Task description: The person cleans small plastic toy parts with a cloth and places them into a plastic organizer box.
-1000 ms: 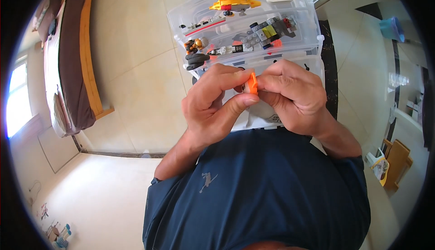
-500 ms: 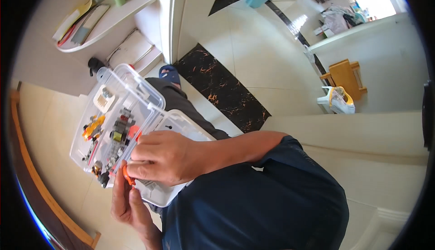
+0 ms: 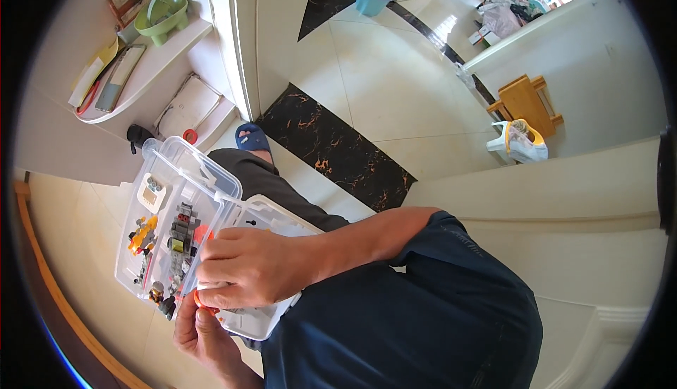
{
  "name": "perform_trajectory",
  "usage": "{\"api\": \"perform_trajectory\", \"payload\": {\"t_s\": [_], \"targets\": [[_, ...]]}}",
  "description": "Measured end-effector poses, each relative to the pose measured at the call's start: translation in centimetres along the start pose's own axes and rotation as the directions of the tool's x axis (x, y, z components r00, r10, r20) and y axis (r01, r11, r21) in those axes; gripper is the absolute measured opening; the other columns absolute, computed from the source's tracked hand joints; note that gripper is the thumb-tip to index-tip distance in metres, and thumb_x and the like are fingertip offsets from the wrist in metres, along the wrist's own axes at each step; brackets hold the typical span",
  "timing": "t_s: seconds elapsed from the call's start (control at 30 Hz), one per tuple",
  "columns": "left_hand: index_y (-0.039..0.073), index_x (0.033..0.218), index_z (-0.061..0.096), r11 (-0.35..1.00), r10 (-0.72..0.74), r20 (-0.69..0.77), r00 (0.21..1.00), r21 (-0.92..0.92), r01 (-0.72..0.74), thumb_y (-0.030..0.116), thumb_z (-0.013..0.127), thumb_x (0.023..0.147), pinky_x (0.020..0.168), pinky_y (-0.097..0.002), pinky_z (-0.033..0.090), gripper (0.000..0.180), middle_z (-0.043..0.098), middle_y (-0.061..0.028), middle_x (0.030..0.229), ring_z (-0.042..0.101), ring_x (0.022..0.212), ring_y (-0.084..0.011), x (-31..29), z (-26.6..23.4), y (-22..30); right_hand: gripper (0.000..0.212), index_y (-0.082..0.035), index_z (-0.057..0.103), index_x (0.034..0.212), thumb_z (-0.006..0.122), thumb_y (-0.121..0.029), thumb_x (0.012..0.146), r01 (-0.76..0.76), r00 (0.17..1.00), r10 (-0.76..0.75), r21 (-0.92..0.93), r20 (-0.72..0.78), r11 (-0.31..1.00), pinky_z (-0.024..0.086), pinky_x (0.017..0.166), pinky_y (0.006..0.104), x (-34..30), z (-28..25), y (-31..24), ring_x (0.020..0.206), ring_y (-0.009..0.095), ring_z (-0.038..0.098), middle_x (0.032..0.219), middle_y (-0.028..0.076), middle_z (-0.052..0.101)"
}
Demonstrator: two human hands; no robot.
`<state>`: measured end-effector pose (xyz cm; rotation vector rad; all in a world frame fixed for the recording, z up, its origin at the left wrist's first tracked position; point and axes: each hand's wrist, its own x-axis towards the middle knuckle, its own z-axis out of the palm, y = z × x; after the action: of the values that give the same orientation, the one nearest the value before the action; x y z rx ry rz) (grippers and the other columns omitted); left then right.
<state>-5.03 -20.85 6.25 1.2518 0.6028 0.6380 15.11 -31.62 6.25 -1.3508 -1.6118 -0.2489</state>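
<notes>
A small orange toy piece (image 3: 202, 302) is pinched between the thumb and fingers of my left hand (image 3: 204, 336). My right hand (image 3: 254, 265) comes in from above, its curled fingers pressed on the same piece and hiding much of it. Under the hands, a clear plastic box (image 3: 125, 244) lies opened out on my lap. Inside it are a grey brick assembly (image 3: 182, 230), a yellow-orange brick figure (image 3: 143, 234), a white device with a small screen (image 3: 151, 194) and small dark figures (image 3: 163, 303). On the box's white half (image 3: 278, 213) rests a tiny black part (image 3: 251, 222).
A rounded shelf (image 3: 180, 49) at far left holds a green bowl (image 3: 166, 19) and flat items. Ahead, a black marble strip (image 3: 331, 149) crosses the tiled floor. A wooden folding stool (image 3: 523, 105) stands at right beside a white and yellow stool (image 3: 518, 142). A wood-framed edge (image 3: 46, 276) runs along the left.
The view has shifted, so the box and my hands sit slightly lower in it. Both hands stay together at the orange piece, with only a slight turn of the fingers.
</notes>
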Motion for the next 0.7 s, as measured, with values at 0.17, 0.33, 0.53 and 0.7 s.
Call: {"api": "perform_trajectory", "payload": {"t_s": [0.17, 0.33, 0.53, 0.7], "targets": [[-0.009, 0.128, 0.072, 0.999, -0.034, -0.079, 0.996, 0.006, 0.034, 0.028, 0.084, 0.098, 0.081, -0.0273, 0.056, 0.049, 0.077, -0.0134, 0.110, 0.071, 0.093, -0.0153, 0.1, 0.2, -0.3, 0.015, -0.011, 0.075, 0.100, 0.078, -0.022, 0.090, -0.102, 0.991, 0.090, 0.131, 0.099, 0.986, 0.056, 0.091, 0.0447, 0.1, -0.1, 0.3, 0.113, 0.032, 0.060, 0.113, 0.008, 0.061], [-0.009, 0.129, 0.070, 1.000, 0.004, -0.041, 0.999, 0.008, -0.004, 0.023, 0.083, 0.098, 0.087, -0.0296, 0.056, 0.047, 0.077, -0.0153, 0.113, 0.072, 0.099, -0.0178, 0.1, -0.1, -0.2, 0.015, -0.012, 0.073, 0.099, 0.077, -0.023, 0.091, -0.059, 0.997, 0.057, 0.066, 0.044, 0.996, 0.056, 0.092, 0.0443, 0.4, 0.2, 0.1, 0.113, 0.031, 0.062, 0.114, 0.007, 0.061], [-0.010, 0.137, 0.066, 0.999, 0.012, -0.051, 0.999, -0.044, -0.014, 0.005, 0.070, 0.104, 0.102, -0.0333, 0.055, 0.037, 0.073, -0.0203, 0.130, 0.071, 0.117, -0.0246, -0.2, -1.7, -0.7, 0.015, -0.014, 0.073, 0.100, 0.076, -0.025, 0.091, -0.078, 0.996, 0.078, 0.003, 0.044, 0.997, 0.056, 0.091, 0.0426, 0.5, 0.4, -0.8, 0.108, 0.027, 0.063, 0.113, 0.006, 0.061], [-0.011, 0.137, 0.066, 0.999, 0.040, -0.021, 0.999, -0.013, -0.041, 0.004, 0.070, 0.104, 0.103, -0.0322, 0.055, 0.036, 0.074, -0.0201, 0.129, 0.071, 0.116, -0.0233, -0.8, -1.8, -0.6, 0.015, -0.012, 0.072, 0.101, 0.077, -0.022, 0.092, -0.087, 0.992, 0.083, 0.029, 0.097, 0.996, 0.056, 0.085, 0.0407, 0.3, 0.0, -0.8, 0.097, 0.023, 0.064, 0.110, 0.005, 0.062]]}}
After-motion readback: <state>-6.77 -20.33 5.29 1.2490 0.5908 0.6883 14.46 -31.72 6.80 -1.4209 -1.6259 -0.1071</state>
